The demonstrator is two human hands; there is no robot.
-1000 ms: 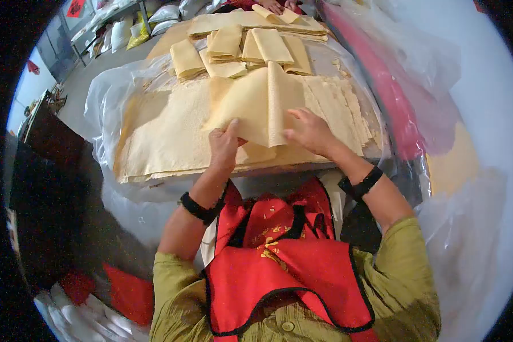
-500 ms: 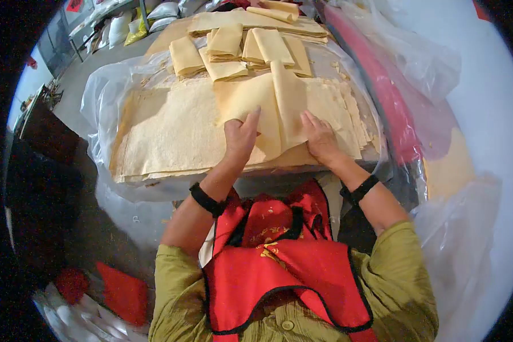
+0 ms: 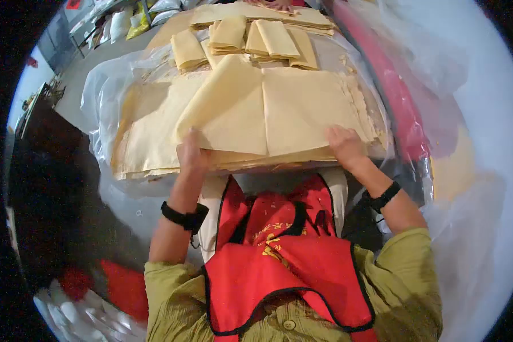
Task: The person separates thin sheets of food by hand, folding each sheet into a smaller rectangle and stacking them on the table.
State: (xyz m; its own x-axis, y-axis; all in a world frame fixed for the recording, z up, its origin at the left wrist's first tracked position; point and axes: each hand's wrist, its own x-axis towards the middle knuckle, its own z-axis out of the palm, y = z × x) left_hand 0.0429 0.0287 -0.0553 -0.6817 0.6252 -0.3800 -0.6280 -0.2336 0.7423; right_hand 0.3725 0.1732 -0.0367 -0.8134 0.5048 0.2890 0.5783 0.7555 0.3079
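Half a second ago both hands were close together in the middle of the pile, over a narrow folded strip. Now they are wide apart at the near edge, and a broad sheet lies spread between them.

Head view: the left hand (image 3: 191, 151) is at the near left corner of the top sheet (image 3: 233, 108). Its fingers are closed on that corner, and this side is lifted a little off the stack of flat sheets (image 3: 145, 145) below. The right hand (image 3: 345, 142) lies at the near right corner of the same sheet. Whether it pinches the edge or only presses on it I cannot tell. The top sheet shows a straight crease down its middle. Its right half lies flat and its left half is tilted up at the outer edge.

On progress, several folded bundles (image 3: 276, 39) lie side by side at the far end of the pile. The stack under the hands is thick, so many sheets are not yet folded. The sheet in hand looks open or barely begun.

The pile rests on clear plastic lining (image 3: 105, 85). Red plastic (image 3: 396, 102) runs along the right side. The person wears a red apron (image 3: 285, 256) and a black wristband (image 3: 183, 216) on each arm. Another person's hand (image 3: 276, 4) shows at the far edge.
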